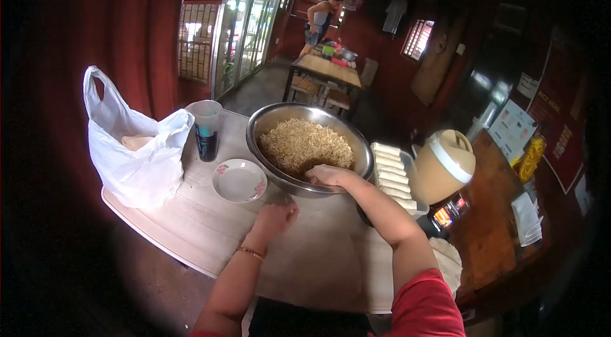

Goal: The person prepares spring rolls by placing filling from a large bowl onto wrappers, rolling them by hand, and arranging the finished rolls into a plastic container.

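Note:
A large steel bowl holds a heap of shredded, light brown filling. My right hand reaches over the bowl's near rim, its fingers sunk in the filling and hidden there. Just in front of the bowl, my left hand hovers above the table with its fingers curled together; whether they hold anything small cannot be made out. Left of the bowl lies a white plate with pink flowers. Pale wrapped rolls are lined up in a clear container to the right of the bowl.
A white plastic bag and a tall cup stand at the left. At the right are a beige jug, a lit phone and a round pale stack. Another person stands by a far table.

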Motion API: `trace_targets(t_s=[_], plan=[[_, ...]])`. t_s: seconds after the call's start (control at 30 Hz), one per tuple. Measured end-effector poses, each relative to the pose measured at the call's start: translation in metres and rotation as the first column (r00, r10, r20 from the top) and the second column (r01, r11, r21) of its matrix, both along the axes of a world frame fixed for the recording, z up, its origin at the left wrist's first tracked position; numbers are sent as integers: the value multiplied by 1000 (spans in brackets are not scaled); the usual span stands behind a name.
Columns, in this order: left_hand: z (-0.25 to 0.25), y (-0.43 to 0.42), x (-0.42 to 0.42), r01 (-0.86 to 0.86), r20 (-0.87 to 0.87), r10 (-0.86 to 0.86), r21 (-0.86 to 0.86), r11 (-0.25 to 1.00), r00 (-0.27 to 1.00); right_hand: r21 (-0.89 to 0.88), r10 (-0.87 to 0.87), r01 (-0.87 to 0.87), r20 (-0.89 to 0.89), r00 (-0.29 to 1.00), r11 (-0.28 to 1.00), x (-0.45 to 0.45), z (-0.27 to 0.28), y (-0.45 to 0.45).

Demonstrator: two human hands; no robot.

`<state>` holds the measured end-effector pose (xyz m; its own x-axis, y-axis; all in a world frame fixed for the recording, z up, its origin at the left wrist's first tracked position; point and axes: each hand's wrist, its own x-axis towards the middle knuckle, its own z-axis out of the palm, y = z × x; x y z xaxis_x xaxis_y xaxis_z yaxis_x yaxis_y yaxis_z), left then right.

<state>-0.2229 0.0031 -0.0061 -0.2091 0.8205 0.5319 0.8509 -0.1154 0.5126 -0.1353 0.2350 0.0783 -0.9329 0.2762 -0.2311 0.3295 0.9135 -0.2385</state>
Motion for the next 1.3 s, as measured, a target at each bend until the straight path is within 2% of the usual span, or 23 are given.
trace_targets(t_s=[0.03,0.1,0.13,0.23,0.3,0.37,0.43,0.5,0.53,0.57,0.63,0.73,0.83,0.87,0.93,1.0,1.07,1.1,1.17,1.2,1.27,1.3], plan=[[0,-1,0,9,6,-9,-1,1000,1000,0,8,-8,0,1000,1000,-1,-2,4],[8,-9,3,-28,-30,28,-32,999,999,-99,-83,80,-20,996,992,-2,-7,8],[12,-12,6,-56,-66,52,-63,996,996,54,39,-40,25,999,998,-1,2,1],[10,-10,5,-72,-84,68,-50,996,994,-15,-23,24,75,997,1000,0,32,-20],[10,-9,4,-77,-76,70,-89,993,995,58,81,-79,-38,996,995,1,24,-8],[7,-10,3,-74,-68,65,-139,988,996,12,63,-64,34,997,998,-2,19,1],[5,-5,1,-80,-22,79,-72,994,997,8,-25,25,13,1000,1000,2,41,-21],[8,-6,-2,-52,57,54,-36,998,997,-6,93,-94,-92,991,996,2,37,-1],[9,-8,-4,-32,128,30,11,999,991,-13,53,-54,-63,997,998,2,46,-3],[7,-8,-4,-29,128,27,7,1000,991,-17,50,-51,-63,997,999,3,56,-5],[2,-4,-5,-59,170,50,48,997,984,-43,44,-49,-121,992,998,8,74,-7],[-1,-1,-8,-27,144,10,115,993,989,-68,60,-76,-212,975,995,17,98,-8],[8,-9,-7,-31,136,29,14,999,990,-42,41,-55,-279,959,998,40,137,-36],[5,-9,-9,-41,133,34,49,998,991,-44,10,-21,-240,971,999,48,152,-53],[7,-9,-11,-39,131,29,74,996,991,79,85,-67,-256,963,995,66,165,-77],[9,-15,-6,-44,132,31,95,995,991,103,131,-106,-272,953,989,83,156,-95],[21,-25,1,-105,215,90,59,993,973,-6,211,-224,-320,924,974,100,139,-115],[21,-28,3,-110,213,97,51,993,972,-14,213,-230,-322,922,973,108,125,-122],[24,-34,8,-89,409,86,-12,996,908,-53,236,-263,-296,926,963,122,84,-132],[25,-38,13,-93,405,92,-17,996,910,-58,255,-280,-269,929,958,129,66,-141],[26,-53,27,143,510,-119,-6,990,852,-71,277,-302,-245,929,951,138,29,-154],[30,-63,36,136,507,-112,-11,991,854,-97,275,-301,-216,937,949,141,10,-157]])
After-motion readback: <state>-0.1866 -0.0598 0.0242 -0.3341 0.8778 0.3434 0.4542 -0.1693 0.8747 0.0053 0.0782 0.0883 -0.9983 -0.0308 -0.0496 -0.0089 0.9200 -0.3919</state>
